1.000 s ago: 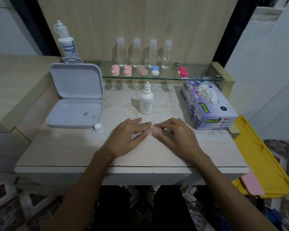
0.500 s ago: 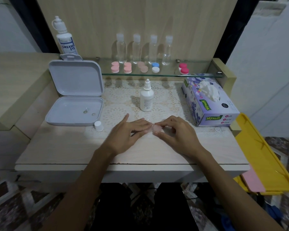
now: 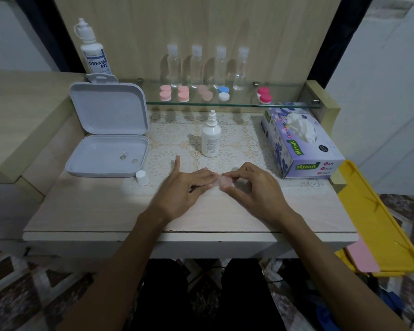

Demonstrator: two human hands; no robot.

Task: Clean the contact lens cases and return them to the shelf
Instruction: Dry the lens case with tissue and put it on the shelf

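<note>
A pale pink contact lens case [image 3: 225, 182] lies low over the table's lace mat, between both hands. My left hand [image 3: 184, 189] pinches its left end with one finger sticking up and away. My right hand [image 3: 253, 189] pinches its right lid with curled thumb and fingers. On the glass shelf [image 3: 285, 105] stand two pink cases [image 3: 165, 93], a pale case [image 3: 205, 93], a blue and white case [image 3: 223, 93] and a magenta case [image 3: 264, 94]. A small white solution bottle [image 3: 210, 137] stands uncapped just behind my hands.
An open grey box [image 3: 108, 154] lies at the left with a white cap [image 3: 141, 177] by it. A tissue box [image 3: 299, 144] sits at the right. Several clear bottles [image 3: 196, 65] and a Dream Eye bottle [image 3: 93, 51] stand at the back. A yellow tray [image 3: 378, 223] hangs off the right.
One finger of my left hand has lifted off the table and my right fingers have curled tighter on the case. The case stays in the same spot.
</note>
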